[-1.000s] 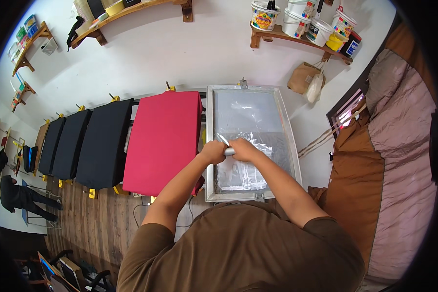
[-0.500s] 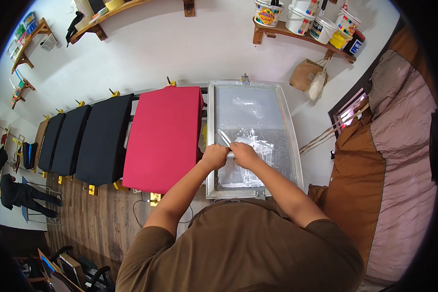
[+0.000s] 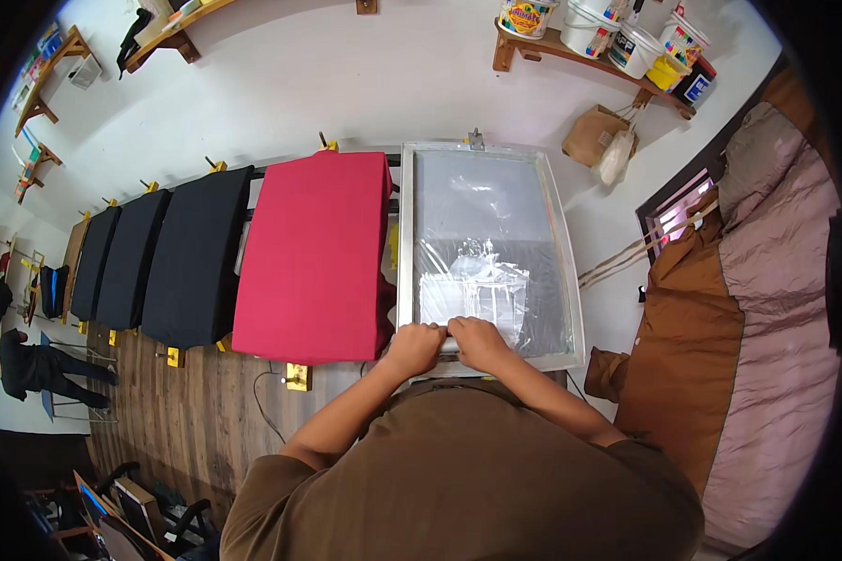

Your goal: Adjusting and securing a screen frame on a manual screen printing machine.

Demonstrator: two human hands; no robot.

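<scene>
A screen printing frame (image 3: 564, 280) with a pale metal rim lies flat before me. White ink (image 3: 494, 273) is smeared over the near half of its grey mesh (image 3: 477, 201). At the near end of the mesh, my left hand (image 3: 415, 350) and my right hand (image 3: 478, 343) are closed side by side on a squeegee (image 3: 450, 346). Only a small pale piece of it shows between my fists; its blade is hidden. Left of the frame, a red T-shirt (image 3: 313, 252) is stretched over a board.
Several boards covered in black fabric (image 3: 196, 252) run off to the left. Ink tubs (image 3: 589, 28) stand on a wall shelf at the upper right. Brown and pink fabric (image 3: 692, 374) hangs at the right. Far left, a person (image 3: 51, 374) in dark clothes leans over.
Both hands have come toward my body, drawing the squeegee from the middle of the mesh to its near end. A flatter white patch of ink now shows where they were.
</scene>
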